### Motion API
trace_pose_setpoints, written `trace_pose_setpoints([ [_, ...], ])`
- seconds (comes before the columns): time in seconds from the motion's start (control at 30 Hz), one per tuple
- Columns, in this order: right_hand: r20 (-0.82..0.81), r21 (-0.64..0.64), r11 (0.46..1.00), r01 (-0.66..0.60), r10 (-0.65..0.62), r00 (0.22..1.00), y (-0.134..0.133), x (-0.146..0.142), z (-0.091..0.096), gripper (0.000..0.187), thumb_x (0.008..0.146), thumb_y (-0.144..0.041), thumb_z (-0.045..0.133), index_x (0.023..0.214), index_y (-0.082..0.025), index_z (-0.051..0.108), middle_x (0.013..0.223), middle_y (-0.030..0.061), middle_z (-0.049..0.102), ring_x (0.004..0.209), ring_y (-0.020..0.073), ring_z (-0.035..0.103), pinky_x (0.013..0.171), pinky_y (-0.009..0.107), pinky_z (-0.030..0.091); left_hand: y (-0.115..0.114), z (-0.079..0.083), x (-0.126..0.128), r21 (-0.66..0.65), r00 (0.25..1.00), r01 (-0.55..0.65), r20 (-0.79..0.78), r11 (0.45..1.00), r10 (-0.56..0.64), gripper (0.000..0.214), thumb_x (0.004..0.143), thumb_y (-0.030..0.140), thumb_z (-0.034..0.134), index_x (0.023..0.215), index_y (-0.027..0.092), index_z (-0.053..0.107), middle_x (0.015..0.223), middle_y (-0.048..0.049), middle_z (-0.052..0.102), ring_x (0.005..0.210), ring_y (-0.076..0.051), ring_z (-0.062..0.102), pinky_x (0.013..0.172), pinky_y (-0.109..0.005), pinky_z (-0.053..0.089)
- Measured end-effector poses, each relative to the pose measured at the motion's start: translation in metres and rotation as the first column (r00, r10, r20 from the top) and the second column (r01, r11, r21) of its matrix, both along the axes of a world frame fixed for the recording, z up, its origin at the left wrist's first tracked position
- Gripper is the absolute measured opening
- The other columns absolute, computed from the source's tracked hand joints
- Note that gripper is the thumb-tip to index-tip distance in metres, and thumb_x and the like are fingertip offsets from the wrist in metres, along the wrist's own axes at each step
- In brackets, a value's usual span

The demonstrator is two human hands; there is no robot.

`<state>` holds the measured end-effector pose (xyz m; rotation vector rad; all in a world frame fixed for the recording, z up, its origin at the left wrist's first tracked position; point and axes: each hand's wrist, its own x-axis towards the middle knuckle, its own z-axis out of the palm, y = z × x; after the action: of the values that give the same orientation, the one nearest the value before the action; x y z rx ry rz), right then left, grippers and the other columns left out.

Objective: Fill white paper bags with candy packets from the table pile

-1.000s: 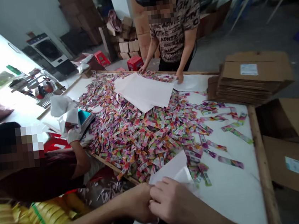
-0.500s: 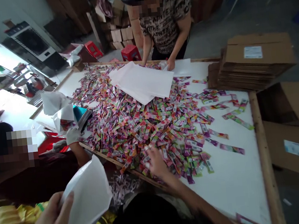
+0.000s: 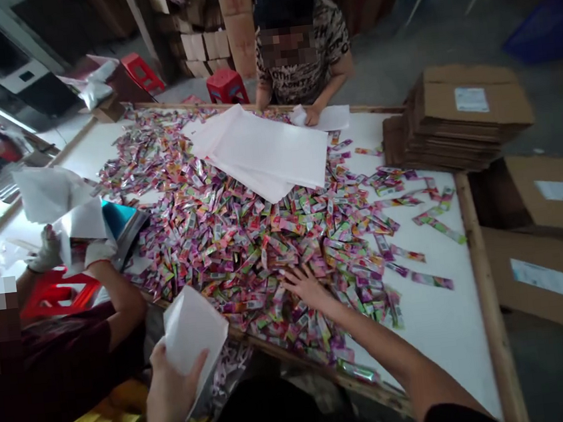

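Along the table's (image 3: 445, 335) near edge, hands apart. Left hand (image 3: 171, 384) is clamped on a white bag (image 3: 196, 331), thumb in front; right hand (image 3: 310, 288) lies on the sachet pile (image 3: 178, 235), fingers spread. Much looks left: bulk of sachets sit loose from far-left corner past mid-table, thinning toward right edge. Bag fill: can't tell. Flat white sheets (image 3: 274, 144) on top of pile look unused. Text: sachet print too small to read. Carton stack (image 3: 479, 130), far-right corner, has a white label (image 3: 471, 100), illegible. Co-worker's shirt (image 3: 298, 78), far edge, roughly "OTHE", "ADNTE". No brand legible.
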<state>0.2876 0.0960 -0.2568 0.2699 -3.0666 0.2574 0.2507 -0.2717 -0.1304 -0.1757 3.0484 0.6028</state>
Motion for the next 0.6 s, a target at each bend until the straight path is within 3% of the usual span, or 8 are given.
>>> trace_pose_setpoints([
  [0.07, -0.062, 0.040, 0.978, 0.207, -0.204, 0.977, 0.024, 0.016, 0.009, 0.053, 0.080, -0.015, 0.053, 0.130, -0.029, 0.048, 0.151, 0.0098, 0.026, 0.139, 0.0366, 0.014, 0.108, 0.063, 0.003, 0.032, -0.010, -0.011, 0.013, 0.993, 0.114, -0.011, 0.993, -0.114, 0.093, 0.070, 0.064, 0.052, 0.137, 0.008, 0.020, 0.120, -0.0232, 0.054, 0.102, -0.036, 0.060, 0.082, -0.044, 0.049],
  [0.1, -0.093, 0.040, 0.938, 0.344, -0.339, 0.936, 0.032, 0.019, 0.012, 0.056, 0.079, -0.021, 0.057, 0.132, -0.030, 0.045, 0.152, 0.0112, 0.020, 0.139, 0.0400, 0.009, 0.106, 0.064, 0.003, 0.049, -0.017, -0.017, 0.019, 0.985, 0.172, -0.025, 0.985, -0.172, 0.092, 0.072, 0.062, 0.051, 0.138, 0.006, 0.017, 0.125, -0.0252, 0.049, 0.110, -0.037, 0.055, 0.087, -0.045, 0.047],
  [0.17, -0.080, -0.014, 0.799, 0.601, -0.600, 0.796, 0.041, 0.014, 0.015, 0.071, 0.075, -0.032, 0.062, 0.140, -0.027, 0.034, 0.153, 0.0181, 0.011, 0.137, 0.0467, 0.009, 0.103, 0.067, 0.010, 0.079, -0.033, -0.026, 0.025, 0.961, 0.272, -0.058, 0.962, -0.270, 0.091, 0.075, 0.058, 0.051, 0.138, 0.003, 0.016, 0.130, -0.0269, 0.044, 0.121, -0.038, 0.046, 0.096, -0.047, 0.042],
  [0.23, 0.043, -0.081, 0.654, 0.752, -0.752, 0.658, 0.037, -0.002, 0.012, 0.092, 0.069, -0.040, 0.068, 0.145, -0.017, 0.021, 0.149, 0.0282, 0.012, 0.133, 0.0513, 0.017, 0.099, 0.066, 0.021, 0.101, -0.049, -0.031, 0.041, 0.939, 0.339, -0.067, 0.940, -0.336, 0.091, 0.075, 0.054, 0.054, 0.139, 0.003, 0.015, 0.132, -0.0263, 0.042, 0.125, -0.038, 0.042, 0.100, -0.047, 0.038],
  [0.27, 0.109, -0.099, 0.613, 0.784, -0.777, 0.620, 0.032, -0.013, 0.009, 0.100, 0.066, -0.042, 0.070, 0.145, -0.012, 0.018, 0.146, 0.0321, 0.015, 0.130, 0.0525, 0.022, 0.096, 0.065, 0.025, 0.109, -0.056, -0.032, 0.051, 0.932, 0.359, -0.061, 0.932, -0.356, 0.091, 0.074, 0.053, 0.055, 0.139, 0.004, 0.015, 0.132, -0.0257, 0.042, 0.125, -0.037, 0.041, 0.100, -0.047, 0.038],
  [0.33, 0.178, -0.116, 0.600, 0.792, -0.772, 0.611, 0.019, -0.032, 0.002, 0.102, 0.062, -0.041, 0.073, 0.145, -0.011, 0.019, 0.143, 0.0340, 0.023, 0.128, 0.0530, 0.025, 0.094, 0.065, 0.026, 0.118, -0.065, -0.031, 0.067, 0.922, 0.387, -0.047, 0.920, -0.384, 0.091, 0.075, 0.052, 0.055, 0.140, 0.004, 0.014, 0.134, -0.0257, 0.040, 0.125, -0.037, 0.041, 0.099, -0.046, 0.039],
  [0.43, 0.145, -0.144, 0.596, 0.790, -0.777, 0.612, 0.013, -0.052, -0.002, 0.077, 0.073, -0.026, 0.064, 0.142, -0.021, 0.029, 0.144, 0.0279, 0.027, 0.132, 0.0484, 0.023, 0.096, 0.066, 0.021, 0.121, -0.066, -0.030, 0.076, 0.924, 0.381, 0.016, 0.921, -0.383, 0.084, 0.079, 0.051, 0.050, 0.141, 0.006, 0.016, 0.133, -0.0253, 0.044, 0.121, -0.035, 0.048, 0.094, -0.046, 0.043],
  [0.6, 0.126, -0.288, 0.522, 0.803, -0.810, 0.572, 0.049, -0.063, 0.001, 0.058, 0.073, -0.017, 0.061, 0.129, -0.018, 0.046, 0.139, 0.0257, 0.036, 0.131, 0.0430, 0.026, 0.095, 0.058, 0.030, 0.110, -0.048, -0.039, 0.074, 0.939, 0.311, 0.132, 0.948, -0.318, 0.062, 0.089, 0.047, 0.033, 0.139, 0.011, 0.028, 0.101, -0.0169, 0.067, 0.095, -0.031, 0.065, 0.078, -0.040, 0.049],
])
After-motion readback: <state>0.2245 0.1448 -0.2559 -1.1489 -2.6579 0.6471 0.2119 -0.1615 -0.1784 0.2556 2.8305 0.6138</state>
